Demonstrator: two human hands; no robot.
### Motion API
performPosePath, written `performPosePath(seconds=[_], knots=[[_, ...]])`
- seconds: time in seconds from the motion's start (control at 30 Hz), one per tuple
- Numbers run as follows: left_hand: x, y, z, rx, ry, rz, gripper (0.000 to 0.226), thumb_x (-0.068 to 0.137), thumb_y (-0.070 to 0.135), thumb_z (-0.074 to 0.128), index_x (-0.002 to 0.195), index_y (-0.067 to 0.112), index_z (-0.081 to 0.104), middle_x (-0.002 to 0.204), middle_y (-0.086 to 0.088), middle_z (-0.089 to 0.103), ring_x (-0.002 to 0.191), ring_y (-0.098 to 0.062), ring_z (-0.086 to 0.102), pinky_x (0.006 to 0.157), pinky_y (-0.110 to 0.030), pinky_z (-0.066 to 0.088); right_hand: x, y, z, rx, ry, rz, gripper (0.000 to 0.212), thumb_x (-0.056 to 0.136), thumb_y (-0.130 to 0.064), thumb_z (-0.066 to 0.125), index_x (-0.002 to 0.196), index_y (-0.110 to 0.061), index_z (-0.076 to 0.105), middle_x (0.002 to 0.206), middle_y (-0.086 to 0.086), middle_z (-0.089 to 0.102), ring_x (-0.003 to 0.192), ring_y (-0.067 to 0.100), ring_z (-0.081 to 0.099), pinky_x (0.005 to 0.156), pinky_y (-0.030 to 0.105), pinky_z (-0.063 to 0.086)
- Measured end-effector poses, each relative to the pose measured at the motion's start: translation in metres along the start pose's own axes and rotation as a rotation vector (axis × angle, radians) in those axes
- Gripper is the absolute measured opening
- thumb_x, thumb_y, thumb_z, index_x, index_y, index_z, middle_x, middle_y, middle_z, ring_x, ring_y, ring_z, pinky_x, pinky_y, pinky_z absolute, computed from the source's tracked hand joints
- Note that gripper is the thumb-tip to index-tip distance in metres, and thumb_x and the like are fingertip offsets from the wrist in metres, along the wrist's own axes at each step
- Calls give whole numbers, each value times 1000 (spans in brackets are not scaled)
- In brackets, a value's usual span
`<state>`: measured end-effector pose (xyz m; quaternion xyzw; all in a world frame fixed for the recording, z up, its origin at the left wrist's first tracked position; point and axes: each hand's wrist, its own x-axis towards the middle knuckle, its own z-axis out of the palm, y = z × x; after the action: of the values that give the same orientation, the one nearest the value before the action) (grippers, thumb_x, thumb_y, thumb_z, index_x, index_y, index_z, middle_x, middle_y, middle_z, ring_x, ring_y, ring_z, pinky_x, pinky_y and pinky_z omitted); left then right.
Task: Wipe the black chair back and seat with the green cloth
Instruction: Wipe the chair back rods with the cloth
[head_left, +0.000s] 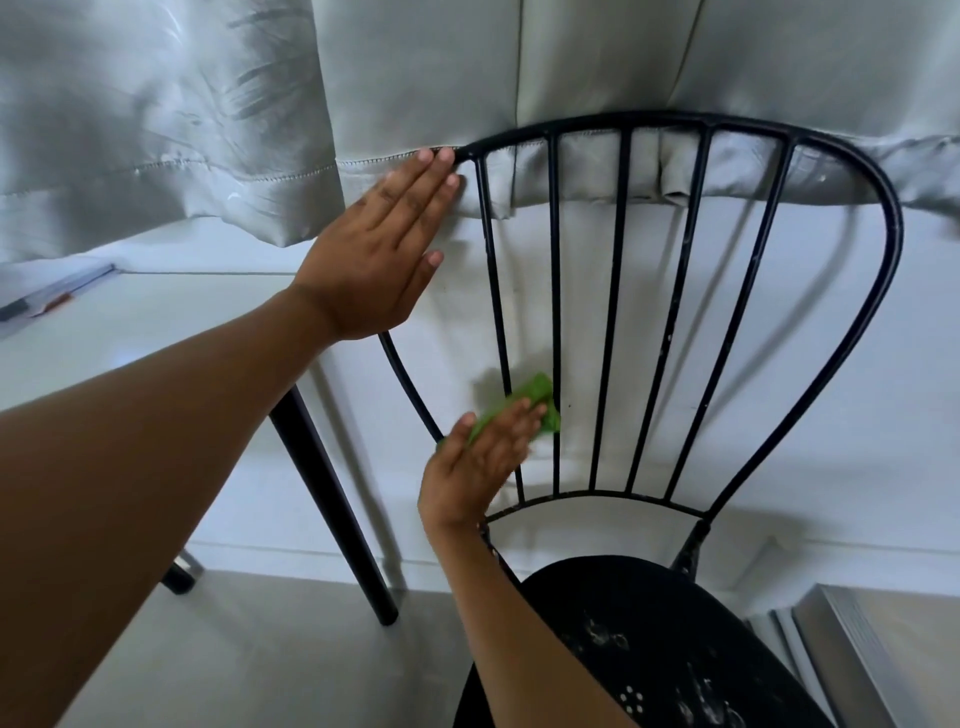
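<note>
A: Bg: pale grey curtain (208, 104) hanging over a white wall, hem draped behind the top rail of the chair back (623, 312). White desk (156, 322) at left w/ black leg, light floor below.

B: Hands?

A: Left hand (379, 249) flat, fingers straight and together, laid on the left upper curve of the back frame. Nothing gripped, fingertips at the curtain hem.

B: Right?

A: Right hand (483, 462) mostly open, fingers extended, pressing the green cloth (530, 405) against the lower left spindles, just above the bottom rail. Cloth bunched, part sticks out past the fingertips (hand is motion-blurred, can't tell how the thumb sits).

B: Seat?

A: Seat (649, 649) black, round, bottom centre-right, whitish smears and small holes on it. No hand or cloth touching it. Silver slatted thing (857, 649) at bottom right corner, can't ID.
</note>
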<state>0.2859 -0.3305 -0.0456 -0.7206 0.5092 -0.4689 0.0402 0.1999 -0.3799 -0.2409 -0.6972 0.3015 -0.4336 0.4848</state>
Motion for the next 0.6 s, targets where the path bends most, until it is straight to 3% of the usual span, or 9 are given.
performPosePath(seconds=[0.1,0.17,0.23,0.3,0.37,0.47,0.53,0.6], knots=[[0,1,0,7,5,-2,55,100,23,32,147,-6,23,154,-24,23,145,-35,19,118,-46,23,-11,20,5,124,89,399,76,91,-49,19,148,-2,0,157,20,-5,147,32,-2,118,44,5],[1,2,-1,3,4,3,55,100,23,32,147,-6,23,154,-25,23,145,-36,19,118,-46,23,-5,17,3,208,73,761,74,95,-46,22,149,-3,-5,158,20,-10,146,34,-1,118,40,4],[1,1,0,-2,-1,0,55,101,23,31,147,-6,23,154,-25,23,145,-36,19,117,-46,24,2,1,-2,272,36,941,68,101,-39,25,149,-6,-10,157,18,-15,146,33,-4,117,38,3],[0,1,0,1,5,-7,55,101,23,31,147,-6,23,154,-25,23,145,-36,19,117,-46,23,3,-25,0,291,29,829,67,101,-38,24,148,-7,-13,156,17,-19,147,30,-8,117,39,3],[0,2,1,3,10,-6,55,101,23,31,147,-6,23,154,-25,23,145,-36,18,118,-46,23,-7,-51,6,302,-12,573,71,95,-44,21,145,-12,-18,156,13,-22,147,23,-10,116,37,1],[0,2,0,0,6,-6,55,101,24,30,147,-6,22,155,-25,22,146,-36,18,118,-46,21,-29,-65,11,250,-118,236,63,89,-50,14,136,-29,-23,150,-8,-27,143,6,-18,113,24,-13],[0,2,1,8,-4,-10,55,101,24,30,147,-5,21,155,-25,21,146,-36,17,119,-46,20,-37,-50,14,184,-115,142,61,86,-55,9,134,-34,-23,146,-18,-27,139,-1,-23,110,16,-20],[0,2,1,20,-13,-16,56,101,24,29,148,-5,20,155,-25,21,146,-36,16,119,-46,21,-43,-29,12,153,-87,144,63,86,-54,9,137,-32,-21,148,-15,-22,140,2,-18,111,17,-16]])
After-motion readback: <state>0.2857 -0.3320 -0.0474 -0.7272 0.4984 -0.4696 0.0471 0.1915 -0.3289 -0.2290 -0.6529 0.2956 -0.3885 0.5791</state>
